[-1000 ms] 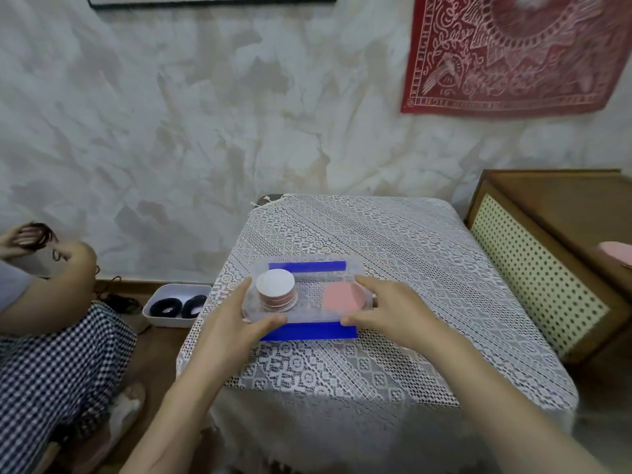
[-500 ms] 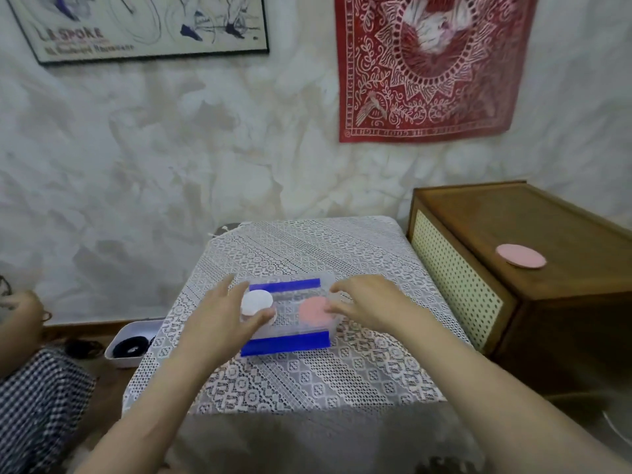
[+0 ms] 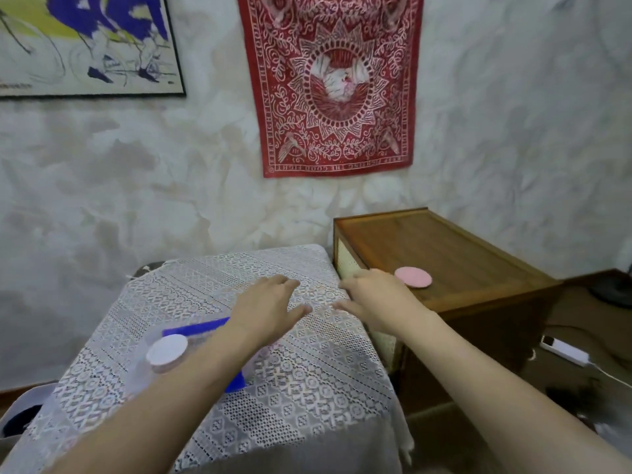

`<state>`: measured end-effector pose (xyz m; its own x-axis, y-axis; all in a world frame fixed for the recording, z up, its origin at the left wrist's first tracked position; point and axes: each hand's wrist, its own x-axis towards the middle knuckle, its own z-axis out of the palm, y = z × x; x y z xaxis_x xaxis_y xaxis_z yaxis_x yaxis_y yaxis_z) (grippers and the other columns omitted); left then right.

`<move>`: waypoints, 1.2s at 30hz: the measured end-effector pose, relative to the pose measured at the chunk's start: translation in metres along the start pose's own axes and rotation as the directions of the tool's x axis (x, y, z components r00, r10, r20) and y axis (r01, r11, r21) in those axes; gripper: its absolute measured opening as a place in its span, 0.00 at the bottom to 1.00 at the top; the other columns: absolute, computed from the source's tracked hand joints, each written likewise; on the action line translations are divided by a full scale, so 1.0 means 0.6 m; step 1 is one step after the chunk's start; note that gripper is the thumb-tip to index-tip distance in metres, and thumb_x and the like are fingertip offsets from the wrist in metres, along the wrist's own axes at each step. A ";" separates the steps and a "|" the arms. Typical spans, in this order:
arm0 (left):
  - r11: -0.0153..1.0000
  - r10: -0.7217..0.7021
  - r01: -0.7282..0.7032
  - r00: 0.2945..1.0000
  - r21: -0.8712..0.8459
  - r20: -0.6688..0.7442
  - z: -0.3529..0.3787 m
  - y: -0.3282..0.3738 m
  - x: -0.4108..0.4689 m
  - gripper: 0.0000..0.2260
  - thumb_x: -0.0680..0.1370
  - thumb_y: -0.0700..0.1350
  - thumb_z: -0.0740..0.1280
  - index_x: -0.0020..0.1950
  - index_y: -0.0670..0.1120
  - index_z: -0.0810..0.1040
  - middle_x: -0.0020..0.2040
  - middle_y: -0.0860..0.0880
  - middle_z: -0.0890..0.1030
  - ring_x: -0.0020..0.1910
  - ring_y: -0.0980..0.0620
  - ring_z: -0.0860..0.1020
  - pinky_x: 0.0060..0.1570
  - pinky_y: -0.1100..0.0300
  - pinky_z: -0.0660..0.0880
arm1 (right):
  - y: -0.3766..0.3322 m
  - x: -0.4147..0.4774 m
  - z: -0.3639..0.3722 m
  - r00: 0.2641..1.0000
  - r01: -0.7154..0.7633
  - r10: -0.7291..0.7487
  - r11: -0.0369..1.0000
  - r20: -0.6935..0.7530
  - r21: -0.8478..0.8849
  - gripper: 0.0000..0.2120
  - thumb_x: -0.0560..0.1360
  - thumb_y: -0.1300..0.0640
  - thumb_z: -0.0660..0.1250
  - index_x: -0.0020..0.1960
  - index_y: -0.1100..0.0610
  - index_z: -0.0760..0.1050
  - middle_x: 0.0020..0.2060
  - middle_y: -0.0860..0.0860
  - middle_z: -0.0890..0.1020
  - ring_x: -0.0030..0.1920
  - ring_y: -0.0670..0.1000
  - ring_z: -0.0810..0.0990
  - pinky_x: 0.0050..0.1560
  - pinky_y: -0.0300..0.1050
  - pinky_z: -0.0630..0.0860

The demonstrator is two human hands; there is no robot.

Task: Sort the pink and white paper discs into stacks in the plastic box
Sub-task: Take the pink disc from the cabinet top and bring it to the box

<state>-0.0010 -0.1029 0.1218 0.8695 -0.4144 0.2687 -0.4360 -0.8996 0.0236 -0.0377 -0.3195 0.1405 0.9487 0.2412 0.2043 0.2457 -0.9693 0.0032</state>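
Hands above a lace-covered worktop (image 3: 307,398), seen from the head camera. The left hand (image 3: 266,311) hovers over the cloth with its fingers (image 3: 282,285) straight, slightly spread and holding nothing. The right hand (image 3: 376,301) is likewise released, palm down, fingers extended, at the worktop's right edge where it meets a wooden cabinet (image 3: 472,254).

The blue-edged plastic box (image 3: 195,329) sits on the worktop behind and to the left of the left fingers, back beside the left forearm, which crosses in front of it and hides its right part. A stack of white discs (image 3: 167,348) stands at the box's left end, well apart from both sets of fingers. One pink disc (image 3: 415,278) lies flat on the cabinet top, just to the right of the right fingers (the back of the hand overlaps the disc's near edge in this view; whether they touch cannot be told).

Beyond the fingertips, on the plastered wall, hang a red patterned cloth (image 3: 331,90) and, further left, a framed poster (image 3: 85,42). A white power strip (image 3: 564,351) lies on the floor, far right of the right hand.
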 end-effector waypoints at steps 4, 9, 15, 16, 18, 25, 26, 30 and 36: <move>0.996 0.075 -0.076 0.997 -0.041 -0.016 0.004 0.063 0.059 0.29 0.78 0.67 0.59 0.73 0.51 0.70 0.68 0.50 0.75 0.66 0.47 0.73 0.59 0.50 0.74 | 0.076 -0.019 -0.025 0.995 -0.099 0.098 0.995 -0.037 -0.027 0.18 0.82 0.40 0.60 0.65 0.50 0.77 0.58 0.51 0.79 0.60 0.57 0.76 0.52 0.54 0.77; 0.984 0.152 -0.153 0.988 -0.095 -0.019 0.017 0.144 0.123 0.26 0.78 0.65 0.60 0.71 0.52 0.73 0.65 0.50 0.77 0.64 0.48 0.74 0.58 0.52 0.75 | 0.160 -0.036 -0.027 0.983 -0.182 0.180 0.982 -0.037 -0.043 0.16 0.83 0.45 0.59 0.65 0.50 0.77 0.58 0.52 0.79 0.57 0.57 0.76 0.49 0.52 0.76; 0.970 0.192 -0.191 0.981 -0.147 -0.010 0.046 0.216 0.171 0.21 0.78 0.64 0.61 0.65 0.53 0.77 0.61 0.51 0.78 0.60 0.47 0.75 0.55 0.51 0.76 | 0.209 -0.033 -0.012 0.973 -0.232 0.232 0.972 0.021 0.039 0.15 0.83 0.44 0.59 0.65 0.46 0.78 0.58 0.50 0.79 0.54 0.54 0.76 0.45 0.46 0.70; 0.968 0.197 -0.198 0.980 -0.152 -0.019 0.050 0.224 0.176 0.21 0.78 0.65 0.60 0.63 0.54 0.79 0.59 0.51 0.79 0.58 0.47 0.76 0.53 0.50 0.77 | 0.214 -0.033 -0.009 0.973 -0.230 0.229 0.972 0.026 0.056 0.15 0.82 0.44 0.60 0.64 0.45 0.79 0.57 0.50 0.79 0.53 0.53 0.76 0.45 0.45 0.70; 0.965 0.203 -0.206 0.979 -0.162 -0.032 0.058 0.239 0.185 0.22 0.77 0.66 0.58 0.58 0.54 0.81 0.56 0.52 0.81 0.54 0.46 0.77 0.50 0.50 0.77 | 0.224 -0.034 -0.003 0.974 -0.228 0.227 0.968 0.027 0.103 0.14 0.82 0.44 0.61 0.63 0.45 0.79 0.55 0.49 0.80 0.49 0.50 0.75 0.44 0.44 0.70; 0.952 0.158 -0.154 0.987 -0.263 -0.007 0.067 0.254 0.201 0.26 0.69 0.68 0.58 0.52 0.52 0.83 0.44 0.52 0.84 0.46 0.49 0.80 0.41 0.51 0.79 | 0.250 -0.017 0.005 0.953 -0.301 0.288 0.893 0.089 0.335 0.09 0.81 0.51 0.65 0.59 0.44 0.80 0.53 0.46 0.78 0.49 0.49 0.75 0.37 0.36 0.67; 0.948 0.156 -0.151 0.988 -0.279 -0.003 0.067 0.253 0.202 0.29 0.67 0.70 0.57 0.53 0.52 0.83 0.45 0.52 0.84 0.46 0.49 0.80 0.42 0.51 0.79 | 0.252 -0.012 0.006 0.946 -0.322 0.307 0.872 0.102 0.368 0.09 0.81 0.51 0.67 0.60 0.45 0.79 0.54 0.46 0.78 0.49 0.49 0.76 0.37 0.36 0.68; 0.950 0.140 -0.132 0.990 -0.283 0.010 0.067 0.254 0.207 0.22 0.70 0.67 0.64 0.51 0.52 0.84 0.44 0.52 0.84 0.44 0.50 0.80 0.41 0.51 0.79 | 0.253 0.006 0.004 0.912 -0.410 0.366 0.797 0.185 0.444 0.18 0.79 0.54 0.69 0.68 0.50 0.73 0.60 0.50 0.78 0.53 0.51 0.77 0.47 0.42 0.74; 0.962 0.111 -0.097 0.993 -0.256 0.038 0.064 0.259 0.206 0.14 0.73 0.62 0.69 0.45 0.52 0.82 0.40 0.52 0.82 0.42 0.48 0.79 0.39 0.55 0.78 | 0.259 0.032 -0.002 0.858 -0.511 0.417 0.754 0.301 0.411 0.18 0.78 0.58 0.66 0.67 0.57 0.77 0.54 0.53 0.80 0.50 0.52 0.79 0.51 0.48 0.80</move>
<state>0.0475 -0.2993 0.1216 0.8241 -0.5164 0.2329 -0.5635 -0.7894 0.2435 0.0188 -0.4657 0.1461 0.9759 -0.1835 -0.1178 -0.2180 -0.8353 -0.5048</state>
